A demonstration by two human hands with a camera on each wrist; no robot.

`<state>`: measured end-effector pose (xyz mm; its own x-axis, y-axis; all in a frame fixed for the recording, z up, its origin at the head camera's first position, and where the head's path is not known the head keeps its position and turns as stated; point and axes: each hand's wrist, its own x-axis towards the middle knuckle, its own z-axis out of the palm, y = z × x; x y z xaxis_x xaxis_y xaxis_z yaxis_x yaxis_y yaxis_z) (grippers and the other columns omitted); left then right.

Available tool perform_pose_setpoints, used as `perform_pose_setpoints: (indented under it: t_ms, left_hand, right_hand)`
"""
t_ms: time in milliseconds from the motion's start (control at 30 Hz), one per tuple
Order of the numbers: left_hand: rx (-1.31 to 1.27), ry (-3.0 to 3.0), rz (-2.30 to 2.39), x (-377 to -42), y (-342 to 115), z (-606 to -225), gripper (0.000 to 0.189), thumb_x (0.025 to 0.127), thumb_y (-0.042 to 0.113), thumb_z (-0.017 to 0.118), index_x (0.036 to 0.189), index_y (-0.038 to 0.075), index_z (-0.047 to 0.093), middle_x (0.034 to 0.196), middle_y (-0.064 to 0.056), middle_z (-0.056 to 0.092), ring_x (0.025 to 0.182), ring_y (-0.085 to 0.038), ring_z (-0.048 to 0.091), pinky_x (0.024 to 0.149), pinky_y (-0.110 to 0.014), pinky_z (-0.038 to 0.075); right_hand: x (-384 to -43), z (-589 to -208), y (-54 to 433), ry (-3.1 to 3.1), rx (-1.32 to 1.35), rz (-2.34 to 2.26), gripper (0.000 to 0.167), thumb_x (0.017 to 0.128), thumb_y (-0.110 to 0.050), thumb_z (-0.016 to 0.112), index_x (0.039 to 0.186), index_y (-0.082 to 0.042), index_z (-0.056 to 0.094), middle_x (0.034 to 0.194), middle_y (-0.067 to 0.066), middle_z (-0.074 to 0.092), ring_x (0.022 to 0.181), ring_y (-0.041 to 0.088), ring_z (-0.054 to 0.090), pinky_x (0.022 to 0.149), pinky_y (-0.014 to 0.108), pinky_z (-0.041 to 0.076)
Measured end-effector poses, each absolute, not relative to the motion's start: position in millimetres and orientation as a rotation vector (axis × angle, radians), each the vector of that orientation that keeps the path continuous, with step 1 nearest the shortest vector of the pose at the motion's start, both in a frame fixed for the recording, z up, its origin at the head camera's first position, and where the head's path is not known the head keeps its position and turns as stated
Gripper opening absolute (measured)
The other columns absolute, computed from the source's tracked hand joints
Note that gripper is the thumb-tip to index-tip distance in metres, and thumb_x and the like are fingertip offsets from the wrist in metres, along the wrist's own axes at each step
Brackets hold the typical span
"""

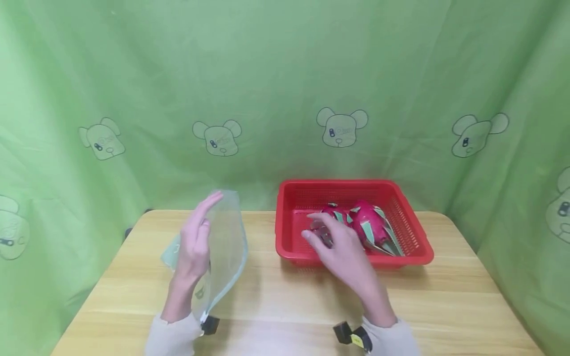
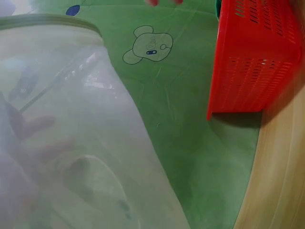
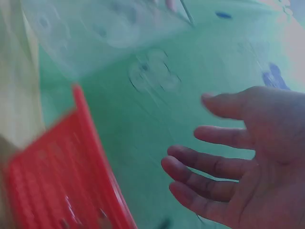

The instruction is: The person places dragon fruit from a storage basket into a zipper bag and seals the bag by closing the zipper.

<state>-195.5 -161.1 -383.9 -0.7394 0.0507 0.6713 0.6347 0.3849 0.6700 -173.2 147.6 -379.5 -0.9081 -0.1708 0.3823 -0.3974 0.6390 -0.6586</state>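
The translucent bag (image 1: 228, 237) stands upright beside the left hand (image 1: 194, 247), on the palm side, its pale blue edge curving down toward the wrist. The fingers of that hand are extended and point upward, with the thumb alongside them. In the left wrist view the film covers the fingers, which show only dimly through it; whether the hand is inside the bag or behind it, I cannot tell.

Two pink dragon fruits (image 1: 376, 228) with green scales lie in the red basket (image 1: 288, 253), toward its middle and right side. The right hand (image 1: 345, 252) reaches over the near rim, its thumb and fingers well apart and nothing between them. The fruits lie beyond its fingers and to the right, and the hand partly hides the left one. The right wrist view also shows the fingers spread and bare.

The basket sits toward the back of the wooden table (image 1: 276, 306), to the right of the bag and apart from it. Light sleeves (image 1: 173, 338) cover the forearms, with a small black device (image 1: 210, 325) at each wrist. Behind hangs a green cloth (image 1: 276, 64) printed with cartoon animal heads.
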Motion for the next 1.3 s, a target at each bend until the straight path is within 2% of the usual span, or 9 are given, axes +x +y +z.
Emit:
perform_pose_setpoints:
  t_ms: [200,400,500,633,733,933,1100,1233,1300]
  left_hand:
    - [-0.624,-2.188,-1.327,-193.2,-154.9,-384.4,0.055,0.098,-0.004,0.033,0.147,0.006,0.053,0.154,-0.008,0.05,0.147,-0.024,0.039,0.123,-0.045,0.026]
    - [-0.699,-2.302,-1.286,-192.3,-148.4,-386.0,0.051,0.099,0.0,0.036,0.147,0.006,0.053,0.156,-0.01,0.048,0.148,-0.028,0.037,0.122,-0.055,0.025]
    - [-0.728,-2.333,-1.276,-191.7,-145.5,-387.7,0.05,0.099,0.001,0.037,0.145,0.005,0.054,0.155,-0.011,0.049,0.148,-0.03,0.038,0.121,-0.057,0.025]
    - [-0.767,-2.359,-1.283,-190.4,-141.5,-389.9,0.05,0.099,0.001,0.038,0.145,0.005,0.055,0.155,-0.01,0.048,0.147,-0.032,0.038,0.12,-0.057,0.026]
    - [-0.797,-2.387,-1.28,-189.4,-138.0,-391.9,0.051,0.099,0.0,0.04,0.148,0.008,0.052,0.157,-0.009,0.046,0.147,-0.032,0.037,0.12,-0.056,0.027]
    - [-0.845,-2.454,-1.238,-186.9,-134.0,-394.4,0.065,0.092,-0.001,0.046,0.156,0.011,0.041,0.164,-0.008,0.036,0.15,-0.034,0.031,0.121,-0.057,0.024]
    - [-0.902,-2.571,-1.123,-182.6,-135.4,-394.9,0.084,0.085,0.004,0.054,0.163,0.01,0.023,0.169,-0.012,0.021,0.154,-0.037,0.022,0.119,-0.063,0.023]
    - [-0.889,-2.676,-1.116,-177.5,-137.8,-393.8,0.089,0.086,0.006,0.054,0.165,0.009,0.013,0.171,-0.015,0.009,0.155,-0.038,0.013,0.118,-0.064,0.021]
    - [-0.847,-2.689,-1.173,-176.3,-139.2,-392.1,0.082,0.09,0.004,0.049,0.164,0.008,0.016,0.171,-0.015,0.01,0.155,-0.037,0.012,0.12,-0.062,0.019]
  right_hand:
    - [-166.6,-387.9,104.9,-2.626,0.522,1.371,0.053,0.09,-0.045,0.078,0.134,-0.021,0.061,0.105,-0.003,0.072,0.091,0.01,0.07,0.081,0.031,0.06]
    - [-162.7,-398.7,80.2,-2.571,0.559,1.592,0.051,0.093,-0.049,0.073,0.131,-0.017,0.061,0.103,-0.002,0.075,0.089,0.01,0.074,0.079,0.026,0.06]
    - [-163.1,-404.4,73.1,-2.535,0.568,1.639,0.04,0.094,-0.04,0.076,0.12,-0.013,0.064,0.098,0.0,0.075,0.087,0.012,0.074,0.077,0.025,0.061]
    - [-166.6,-410.3,67.2,-2.499,0.562,1.612,0.016,0.095,-0.02,0.076,0.1,-0.009,0.066,0.092,0.002,0.074,0.085,0.014,0.075,0.075,0.024,0.061]
    - [-169.3,-412.0,65.9,-2.467,0.511,1.61,0.01,0.095,-0.009,0.072,0.092,-0.009,0.063,0.088,0.003,0.074,0.084,0.014,0.076,0.073,0.025,0.061]
    - [-171.3,-412.7,66.9,-2.308,0.416,1.849,0.012,0.097,-0.002,0.066,0.09,-0.005,0.057,0.088,0.009,0.077,0.077,0.014,0.076,0.071,0.029,0.062]
    - [-174.1,-413.5,68.6,-2.207,0.337,1.957,0.009,0.097,0.0,0.065,0.093,-0.002,0.057,0.088,0.012,0.076,0.077,0.02,0.077,0.067,0.031,0.063]
    - [-177.1,-414.4,70.4,-2.137,0.291,1.982,0.009,0.098,0.0,0.064,0.094,-0.001,0.057,0.089,0.015,0.076,0.077,0.022,0.077,0.065,0.033,0.063]
    - [-178.5,-414.2,71.6,-2.122,0.268,1.948,0.009,0.098,-0.001,0.066,0.094,-0.001,0.058,0.09,0.015,0.077,0.075,0.022,0.077,0.065,0.032,0.063]
